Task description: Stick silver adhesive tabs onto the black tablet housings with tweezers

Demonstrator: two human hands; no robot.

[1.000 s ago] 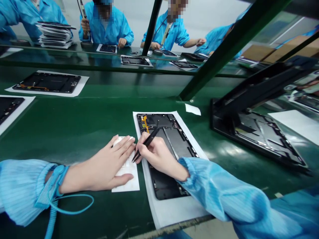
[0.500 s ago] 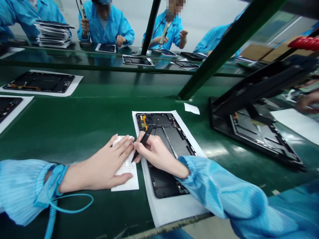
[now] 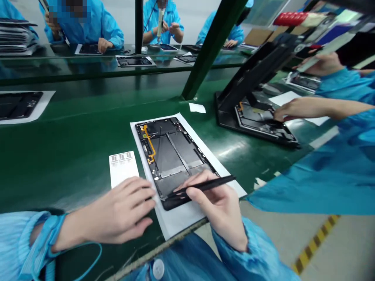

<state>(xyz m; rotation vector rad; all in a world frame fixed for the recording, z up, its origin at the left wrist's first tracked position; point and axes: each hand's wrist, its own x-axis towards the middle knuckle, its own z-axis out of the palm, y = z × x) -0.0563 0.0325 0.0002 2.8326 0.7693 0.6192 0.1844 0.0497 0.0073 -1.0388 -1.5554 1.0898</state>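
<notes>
Grip: R hand [image 3: 216,205] pinches black tweezers [image 3: 205,185] narrow | tips low at tablet frame [image 3: 172,156] edge | L hand [image 3: 114,208] open, flat, just below label sheet [image 3: 123,168] | keep tips steady

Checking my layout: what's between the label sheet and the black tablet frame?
Head view: a strip of green bench, then the margin of the white paper under the frame.

My green workbench [image 3: 73,128] carries a white paper sheet [image 3: 178,218] with a black tablet frame [image 3: 166,156] on it, and a label sheet [image 3: 123,166] just to its left. Beyond them lies a small white scrap [image 3: 197,108], and off to my right sits a black tilted fixture [image 3: 225,113].
</notes>
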